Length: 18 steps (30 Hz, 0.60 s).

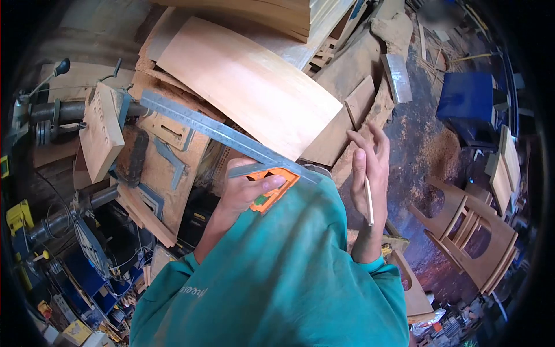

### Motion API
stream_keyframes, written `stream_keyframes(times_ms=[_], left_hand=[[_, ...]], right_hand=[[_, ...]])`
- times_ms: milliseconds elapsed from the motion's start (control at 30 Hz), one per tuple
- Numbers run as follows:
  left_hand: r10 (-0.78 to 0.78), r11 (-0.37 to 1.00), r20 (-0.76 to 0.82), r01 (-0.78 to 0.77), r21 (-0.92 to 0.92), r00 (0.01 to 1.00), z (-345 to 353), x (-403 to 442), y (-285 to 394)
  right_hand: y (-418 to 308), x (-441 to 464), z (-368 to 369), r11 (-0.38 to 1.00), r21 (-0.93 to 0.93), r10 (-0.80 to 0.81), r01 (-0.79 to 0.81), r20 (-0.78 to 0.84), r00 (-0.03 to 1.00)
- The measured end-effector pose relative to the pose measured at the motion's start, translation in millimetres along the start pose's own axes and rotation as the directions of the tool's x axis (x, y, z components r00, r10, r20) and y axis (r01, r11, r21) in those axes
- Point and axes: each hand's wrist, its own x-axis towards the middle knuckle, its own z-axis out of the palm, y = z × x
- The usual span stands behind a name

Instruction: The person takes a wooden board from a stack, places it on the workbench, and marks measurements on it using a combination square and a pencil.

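My left hand (236, 195) grips the orange handle of a combination square (270, 189), with the thumb lying across it. The square's long metal blade (205, 124) slants up to the left, over the near edge of a pale, curved wooden board (248, 81); I cannot tell whether it touches the wood. To the right of the board, my right hand (376, 165) is raised with a thin pencil (369, 199) held at the thumb. Its index and middle fingers are bent, and the pencil points down toward the wrist.
Stacked boards (260, 14) rise behind the curved board. On the left stands a machine with a drilled wooden block (103, 132). A blue metal box (467, 98), sawdust (442, 153) and cut wooden frames (477, 237) lie on the right. A metal plate (396, 78) sits at upper right.
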Motion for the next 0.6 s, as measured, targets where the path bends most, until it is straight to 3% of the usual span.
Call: stream_keyframes(times_ms=[67, 133, 200, 267, 333, 367, 400, 467, 600], left_hand=[[0.050, 0.998, -0.009, -0.050, -0.040, 0.999, 2, 0, 5], [-0.005, 0.998, -0.032, 0.003, -0.061, 0.999, 4, -1, 16], [-0.063, 0.994, -0.062, 0.057, -0.090, 0.996, 3, -3, 20], [-0.119, 0.981, -0.079, 0.104, -0.165, 0.990, 0, -3, 22], [-0.153, 0.972, -0.091, 0.133, -0.193, 0.984, -3, -3, 22], [-0.160, 0.957, -0.075, 0.136, -0.256, 0.984, -6, -3, 19], [-0.166, 0.938, -0.058, 0.139, -0.318, 0.984, -7, -3, 17], [-0.151, 0.943, -0.069, 0.123, -0.310, 0.986, -7, -2, 18], [-0.121, 0.968, -0.063, 0.103, -0.227, 0.991, -10, -3, 18]], right_hand=[[0, 3, 1, 0.986, -0.146, -0.086, 0.082, -0.025, 0.996], [0, 5, 3, 0.984, -0.111, -0.143, 0.137, -0.048, 0.989], [-13, 4, 5, 0.962, 0.174, 0.178, -0.210, 0.184, 0.967], [-16, 1, 16, 0.963, 0.227, 0.122, -0.148, 0.125, 0.985], [-21, -2, 21, 0.809, 0.466, 0.175, -0.358, 0.391, 0.904], [-18, -7, 32, 0.725, 0.558, 0.169, -0.404, 0.424, 0.890], [-15, -10, 34, 0.725, 0.558, 0.168, -0.403, 0.424, 0.890], [-15, -12, 37, 0.678, 0.518, 0.138, -0.522, 0.608, 0.782], [-10, -17, 50, 0.606, 0.593, 0.067, -0.530, 0.626, 0.777]])
